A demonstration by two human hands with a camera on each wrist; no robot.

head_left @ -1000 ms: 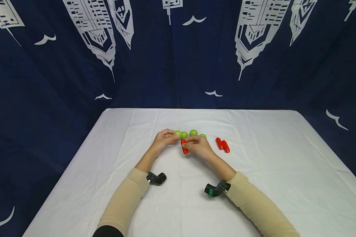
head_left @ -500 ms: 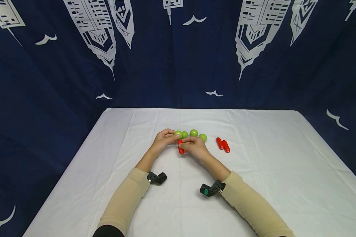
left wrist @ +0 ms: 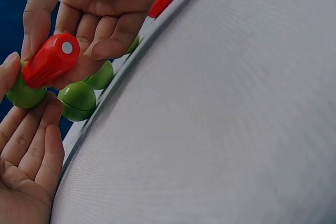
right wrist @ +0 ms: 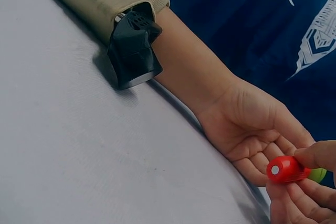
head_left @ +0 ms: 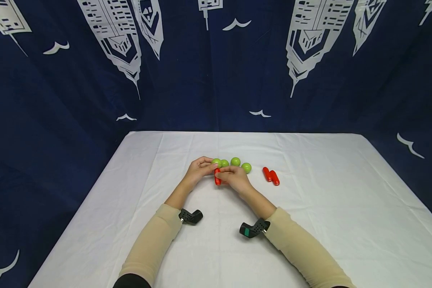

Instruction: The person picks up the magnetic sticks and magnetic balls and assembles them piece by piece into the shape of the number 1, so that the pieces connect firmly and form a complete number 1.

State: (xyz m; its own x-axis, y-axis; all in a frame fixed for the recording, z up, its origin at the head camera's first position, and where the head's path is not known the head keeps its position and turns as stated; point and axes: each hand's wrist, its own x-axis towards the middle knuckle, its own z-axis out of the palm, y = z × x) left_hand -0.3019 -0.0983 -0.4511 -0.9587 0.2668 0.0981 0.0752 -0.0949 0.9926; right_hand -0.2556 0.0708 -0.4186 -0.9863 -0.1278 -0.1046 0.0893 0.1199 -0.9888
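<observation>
Toward the far middle of the table, my left hand (head_left: 198,169) pinches a green ball (head_left: 217,162) between thumb and fingers. My right hand (head_left: 237,179) pinches a short red rod (head_left: 217,177) just in front of it. In the left wrist view the rod (left wrist: 52,61) shows a round silvery spot on its near end, while its far end meets the held green ball (left wrist: 25,93). The right wrist view shows the same red rod (right wrist: 283,169) between both hands, with a bit of the green ball (right wrist: 317,175) behind it.
Several more green balls lie right of the held one: a near one (head_left: 225,163), a middle one (head_left: 235,161) and a right one (head_left: 246,167). Farther right, two red rods (head_left: 271,176) lie side by side on the white tablecloth (head_left: 327,208). A dark blue printed curtain (head_left: 216,80) hangs behind.
My right hand has moved left with the red rod, bringing it to the green ball and turning it more upright in view. The rightmost green ball is now uncovered. My left hand stays put.
</observation>
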